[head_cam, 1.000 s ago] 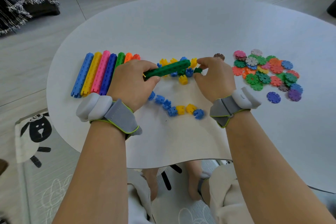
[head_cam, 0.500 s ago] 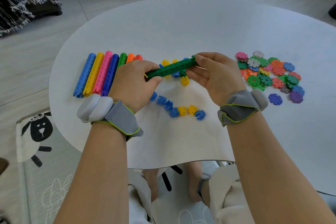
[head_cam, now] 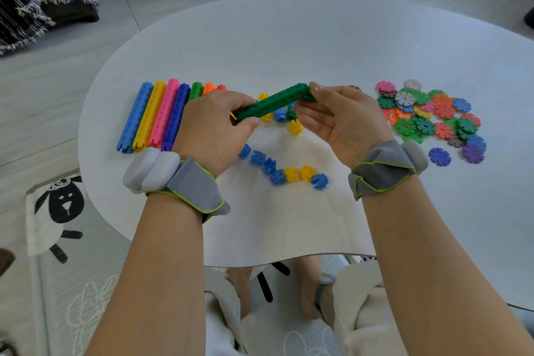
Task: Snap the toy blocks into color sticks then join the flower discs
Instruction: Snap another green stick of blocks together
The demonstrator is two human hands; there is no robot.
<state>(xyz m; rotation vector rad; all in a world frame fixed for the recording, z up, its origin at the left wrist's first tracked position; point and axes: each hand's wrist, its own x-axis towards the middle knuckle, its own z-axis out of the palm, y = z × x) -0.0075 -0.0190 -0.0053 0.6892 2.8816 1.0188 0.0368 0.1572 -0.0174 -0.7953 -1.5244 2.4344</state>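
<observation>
Head view: left hand (head_cam: 213,124) grips the green stick (head_cam: 271,104), right hand (head_cam: 344,124) pinches its other end.

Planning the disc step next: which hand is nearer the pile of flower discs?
Right. The right hand, pinching the green stick at one end, sits just beside the flower discs; the left hand grips the stick's other end, farther away.

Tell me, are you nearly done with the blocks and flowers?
Not yet. Several finished sticks lie in a row on the left. The left hand and right hand grip a dark green stick. Loose blue and yellow blocks wait on the table, and the flower discs lie in a loose pile.
</observation>
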